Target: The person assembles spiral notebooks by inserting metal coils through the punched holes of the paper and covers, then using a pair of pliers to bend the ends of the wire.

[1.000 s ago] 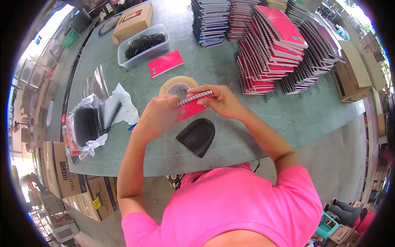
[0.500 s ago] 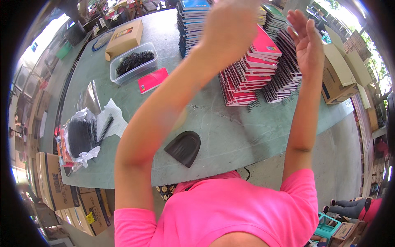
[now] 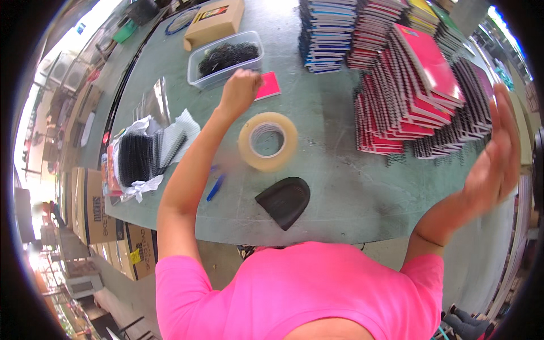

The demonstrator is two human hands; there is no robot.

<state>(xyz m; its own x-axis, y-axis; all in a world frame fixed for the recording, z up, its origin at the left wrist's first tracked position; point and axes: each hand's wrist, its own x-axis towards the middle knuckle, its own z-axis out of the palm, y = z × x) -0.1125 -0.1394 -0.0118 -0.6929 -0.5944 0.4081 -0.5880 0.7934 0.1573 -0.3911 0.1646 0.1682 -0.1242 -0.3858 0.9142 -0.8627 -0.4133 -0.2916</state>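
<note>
My left hand is closed, its curled fingers at the left side of a small pink notebook on the table. It covers part of that notebook, and whether it grips anything is hidden. My right hand is raised at the far right, empty, with fingers stretched out and slightly blurred. To its left stands a tall, leaning stack of pink spiral notebooks. A clear bin of black coils sits just beyond my left hand. Nearer me lie a tape roll and a black curved pad.
Blue notebooks and dark-edged notebooks are stacked beside the pink ones. An open cardboard box lies at the back left. Black binding coils rest on torn wrapping at the left, and a blue pen lies near my left forearm.
My left hand has moved from above the notebook stacks leftward to the small pink notebook. My right hand has swung right and lower. The view has shifted, showing the tape roll and pen.
</note>
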